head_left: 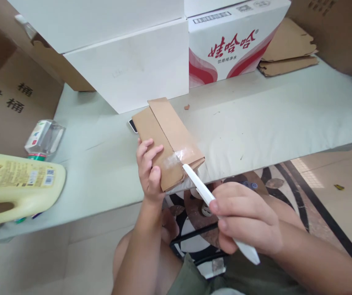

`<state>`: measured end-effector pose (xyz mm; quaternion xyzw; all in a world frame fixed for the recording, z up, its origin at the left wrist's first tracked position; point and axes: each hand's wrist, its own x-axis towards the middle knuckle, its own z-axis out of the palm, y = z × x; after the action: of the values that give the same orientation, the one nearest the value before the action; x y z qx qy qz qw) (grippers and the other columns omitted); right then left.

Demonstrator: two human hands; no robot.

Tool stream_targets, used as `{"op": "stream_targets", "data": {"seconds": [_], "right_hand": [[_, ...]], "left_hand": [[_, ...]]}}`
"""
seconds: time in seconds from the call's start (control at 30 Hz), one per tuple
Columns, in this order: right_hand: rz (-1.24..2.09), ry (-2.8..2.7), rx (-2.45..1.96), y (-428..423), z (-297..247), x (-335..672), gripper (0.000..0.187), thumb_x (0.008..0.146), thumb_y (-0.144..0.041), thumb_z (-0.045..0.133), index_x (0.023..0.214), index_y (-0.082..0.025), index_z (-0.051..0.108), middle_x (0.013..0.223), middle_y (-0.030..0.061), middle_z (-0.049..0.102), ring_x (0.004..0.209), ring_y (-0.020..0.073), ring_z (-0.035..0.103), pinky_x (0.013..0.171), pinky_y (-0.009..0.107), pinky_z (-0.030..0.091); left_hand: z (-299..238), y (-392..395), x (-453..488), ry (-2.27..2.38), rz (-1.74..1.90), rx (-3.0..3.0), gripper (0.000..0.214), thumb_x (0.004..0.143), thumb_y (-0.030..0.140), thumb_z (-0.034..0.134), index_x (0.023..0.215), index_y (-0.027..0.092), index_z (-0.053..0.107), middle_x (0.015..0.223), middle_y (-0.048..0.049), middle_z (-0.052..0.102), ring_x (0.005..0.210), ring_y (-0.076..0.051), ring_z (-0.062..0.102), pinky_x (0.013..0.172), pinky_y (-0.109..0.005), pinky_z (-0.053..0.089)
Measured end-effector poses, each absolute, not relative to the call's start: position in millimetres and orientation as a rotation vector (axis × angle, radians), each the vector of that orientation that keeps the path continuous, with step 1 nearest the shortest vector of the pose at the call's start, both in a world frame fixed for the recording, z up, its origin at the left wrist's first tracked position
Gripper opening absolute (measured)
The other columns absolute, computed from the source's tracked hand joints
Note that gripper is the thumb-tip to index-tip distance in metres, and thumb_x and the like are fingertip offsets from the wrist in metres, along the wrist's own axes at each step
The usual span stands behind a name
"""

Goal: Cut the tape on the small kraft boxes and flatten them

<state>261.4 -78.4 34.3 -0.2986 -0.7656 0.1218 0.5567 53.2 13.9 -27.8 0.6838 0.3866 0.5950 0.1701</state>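
A small brown cardboard box (163, 131) lies on the pale table (256, 123), its near end at the table's front edge. Clear tape (179, 157) crosses that near end. My left hand (149, 170) grips the box's left side, fingers curled over the top and thumb on the near edge. My right hand (246, 219) is closed round a white knife (199, 184), whose tip touches the tape at the box's near right corner.
Large white boxes (126, 53) and a red-and-white printed carton (231, 45) stand behind. Flattened cardboard (286, 53) lies at the back right. A yellow jug (19, 184) and a clear plastic bottle (43, 139) sit at the left. Below the edge are my legs and patterned floor.
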Motion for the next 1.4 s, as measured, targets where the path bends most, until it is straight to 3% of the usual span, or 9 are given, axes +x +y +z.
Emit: {"op": "stream_targets", "data": {"seconds": [0.1, 0.2, 0.47, 0.67, 1.03, 1.4], "right_hand": [[0.112, -1.787, -0.529, -68.0, 28.9, 249.6, 0.023, 0.107, -0.032, 0.052, 0.093, -0.021, 0.068, 0.093, 0.0049, 0.073, 0.077, 0.0132, 0.069, 0.065, 0.027, 0.063], [0.185, -1.729, -0.596, -66.2, 23.9, 243.2, 0.028, 0.11, -0.036, 0.045, 0.093, -0.022, 0.064, 0.091, 0.0039, 0.07, 0.071, 0.0126, 0.065, 0.063, 0.029, 0.06], [0.355, -1.761, -0.611, -73.7, 21.5, 243.3, 0.029, 0.11, -0.042, 0.044, 0.092, -0.023, 0.056, 0.104, 0.0098, 0.077, 0.082, 0.0133, 0.074, 0.074, 0.027, 0.064], [0.288, -1.76, -0.605, -74.1, 22.1, 239.3, 0.026, 0.111, -0.038, 0.043, 0.093, -0.023, 0.054, 0.092, 0.0065, 0.076, 0.07, 0.0123, 0.071, 0.063, 0.027, 0.06], [0.345, -1.741, -0.637, -76.7, 20.0, 237.3, 0.029, 0.111, -0.039, 0.044, 0.089, -0.023, 0.053, 0.095, 0.008, 0.075, 0.076, 0.0123, 0.074, 0.072, 0.025, 0.063], [0.137, -1.709, -0.844, -76.5, 26.3, 233.7, 0.022, 0.11, -0.036, 0.044, 0.096, -0.022, 0.053, 0.096, 0.0112, 0.079, 0.077, 0.0149, 0.075, 0.061, 0.027, 0.056]], "left_hand": [[-27.5, 14.3, 54.3, 1.114, 1.689, 1.915, 0.042, 0.102, 0.049, 0.039, 0.117, 0.028, 0.073, 0.13, -0.0061, 0.067, 0.139, -0.03, 0.054, 0.134, -0.057, 0.022], [-27.0, 14.3, 55.1, 1.137, 1.681, 1.885, 0.044, 0.101, 0.056, 0.041, 0.112, 0.029, 0.074, 0.128, -0.0066, 0.066, 0.137, -0.031, 0.054, 0.132, -0.058, 0.024], [-29.1, 12.8, 54.3, 1.107, 1.694, 1.906, 0.044, 0.103, 0.05, 0.039, 0.119, 0.028, 0.072, 0.131, -0.0064, 0.066, 0.14, -0.029, 0.053, 0.135, -0.056, 0.021], [-28.6, 12.0, 53.7, 1.11, 1.683, 1.935, 0.043, 0.103, 0.046, 0.038, 0.121, 0.027, 0.072, 0.132, -0.0063, 0.066, 0.14, -0.029, 0.053, 0.133, -0.055, 0.025], [-34.3, 17.4, 50.8, 1.032, 1.704, 2.041, 0.041, 0.104, 0.041, 0.037, 0.127, 0.028, 0.069, 0.136, -0.0065, 0.064, 0.139, -0.029, 0.053, 0.133, -0.057, 0.024], [-32.7, 16.7, 51.1, 1.061, 1.702, 2.025, 0.04, 0.104, 0.043, 0.039, 0.123, 0.027, 0.071, 0.134, -0.0062, 0.065, 0.137, -0.029, 0.055, 0.133, -0.055, 0.024]]}}
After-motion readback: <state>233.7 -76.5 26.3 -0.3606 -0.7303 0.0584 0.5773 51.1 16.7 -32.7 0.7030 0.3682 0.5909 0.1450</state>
